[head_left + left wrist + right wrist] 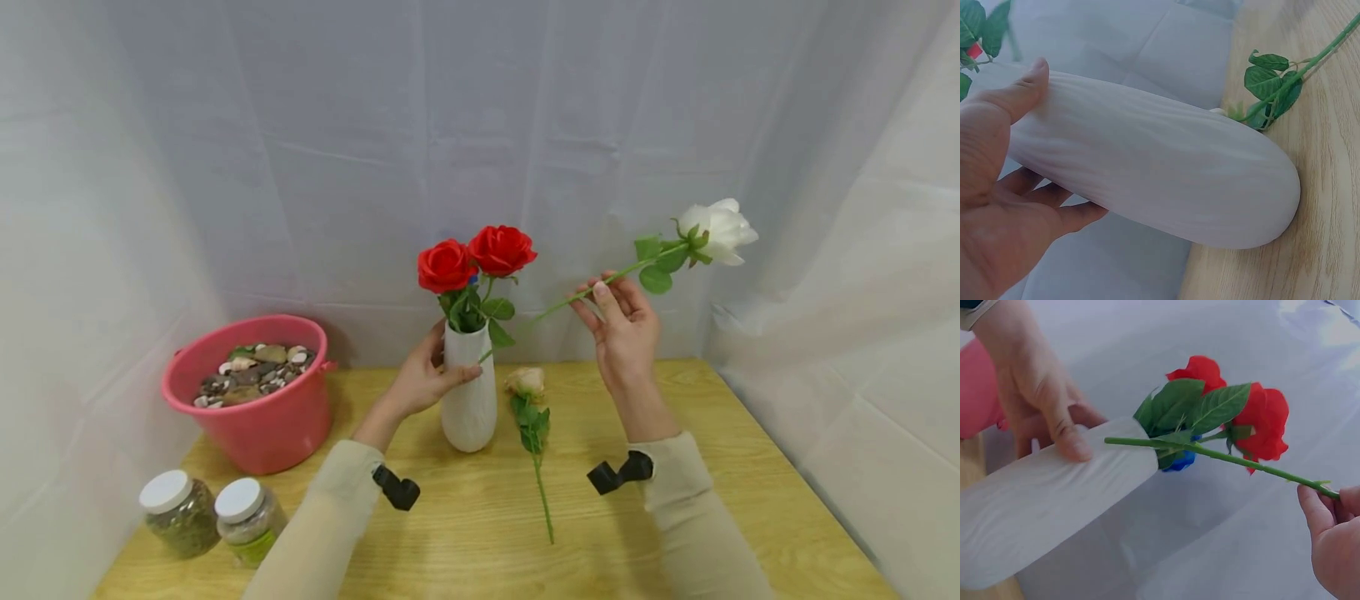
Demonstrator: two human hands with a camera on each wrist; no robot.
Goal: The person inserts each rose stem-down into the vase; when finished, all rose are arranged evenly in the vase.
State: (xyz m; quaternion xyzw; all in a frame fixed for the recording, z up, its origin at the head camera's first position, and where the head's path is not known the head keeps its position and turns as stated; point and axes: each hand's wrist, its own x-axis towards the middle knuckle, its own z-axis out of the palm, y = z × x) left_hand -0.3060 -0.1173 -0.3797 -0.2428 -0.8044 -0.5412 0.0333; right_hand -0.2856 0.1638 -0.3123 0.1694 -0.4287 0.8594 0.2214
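Note:
My left hand grips the upper part of a white ribbed vase, its thumb across the near side. The vase stands upright on the table. Two red roses with green leaves rise from its mouth, and a bit of a blue flower shows among them. Between thumb and fingers, my right hand pinches the green stem of a white rose. That rose is tilted, bloom up to the right, and its cut stem end overlaps the vase just below the rim in the right wrist view.
A cream rose lies on the wooden table, right of the vase. At the left stands a pink bucket of stones. Two white-lidded jars are in front of it. Pale sheeting hangs behind and at both sides.

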